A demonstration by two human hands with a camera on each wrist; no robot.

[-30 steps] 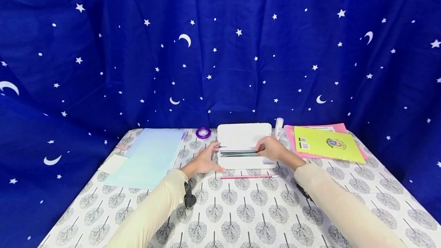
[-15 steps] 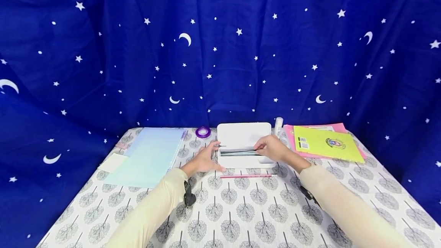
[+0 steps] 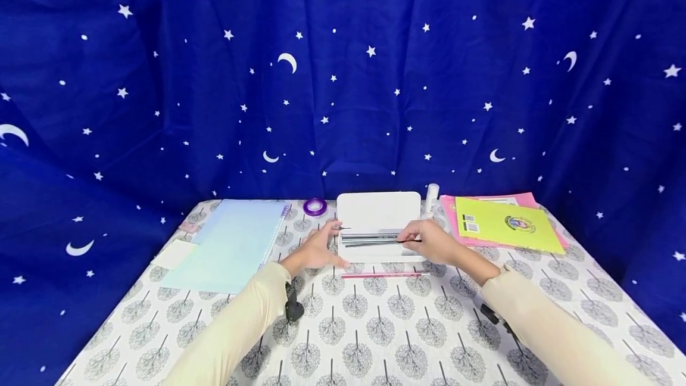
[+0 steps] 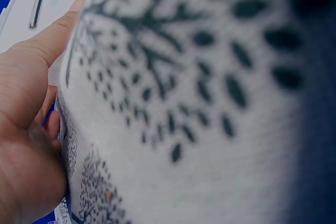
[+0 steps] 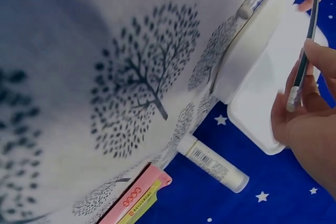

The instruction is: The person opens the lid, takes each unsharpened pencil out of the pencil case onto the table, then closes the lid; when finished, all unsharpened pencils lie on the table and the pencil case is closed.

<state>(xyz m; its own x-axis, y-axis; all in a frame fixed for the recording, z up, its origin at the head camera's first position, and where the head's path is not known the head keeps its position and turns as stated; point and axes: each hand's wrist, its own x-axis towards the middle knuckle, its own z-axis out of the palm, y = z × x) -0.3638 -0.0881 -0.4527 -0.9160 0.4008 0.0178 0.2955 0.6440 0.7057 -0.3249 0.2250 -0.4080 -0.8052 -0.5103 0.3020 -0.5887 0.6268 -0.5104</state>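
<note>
An open white pencil case (image 3: 379,207) stands on the table with several dark pencils (image 3: 370,235) in it. My left hand (image 3: 317,249) holds the case's left end, thumb at the front corner and fingers farther back. My right hand (image 3: 431,240) pinches a dark pencil (image 5: 306,56) over the case. In the right wrist view its silvery, pale eraser end points out past the fingers. In front of the case lies a red pencil (image 3: 375,275).
A purple tape roll (image 3: 315,206) and a pale blue spiral notebook (image 3: 230,243) with a white pad (image 3: 174,254) are to the left. A white glue stick (image 3: 432,198) stands behind, beside pink and yellow booklets (image 3: 504,225).
My right hand has drawn slightly right and toward me, lifting the dark pencil away from the others in the case. The left hand has stayed in place.
</note>
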